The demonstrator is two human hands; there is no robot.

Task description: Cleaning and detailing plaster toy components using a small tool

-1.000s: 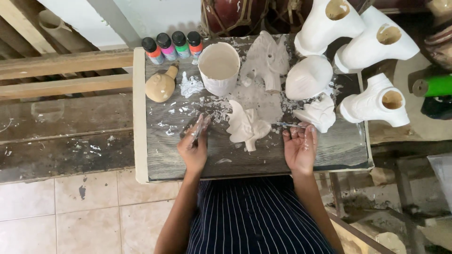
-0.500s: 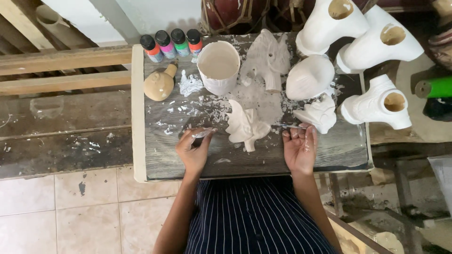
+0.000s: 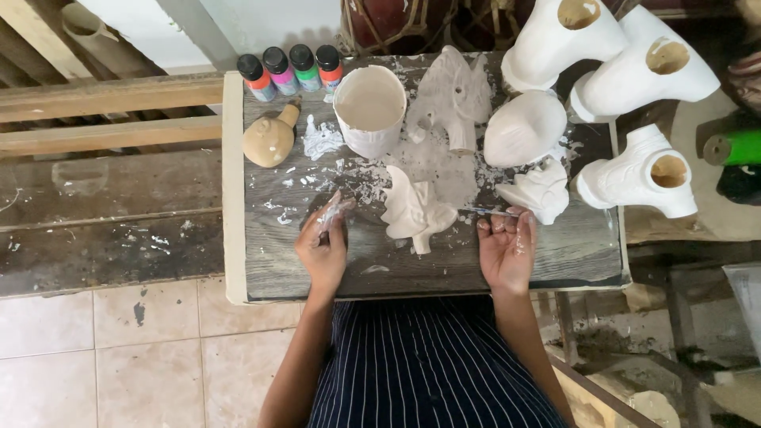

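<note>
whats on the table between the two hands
In the head view, a small white plaster figure lies on the table between the left hand and right hand, touching neither.

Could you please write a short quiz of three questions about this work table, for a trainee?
1. How many small paint bottles stand at the back edge of the wooden table?
2. True or false: the left hand rests on the white cup.
3. What lies nearest the right hand? A) tan gourd-shaped piece B) thin tool C) green roll

Key:
1. Four.
2. False; its fingers are pinched together over the table, apart from the cup.
3. B.
</note>
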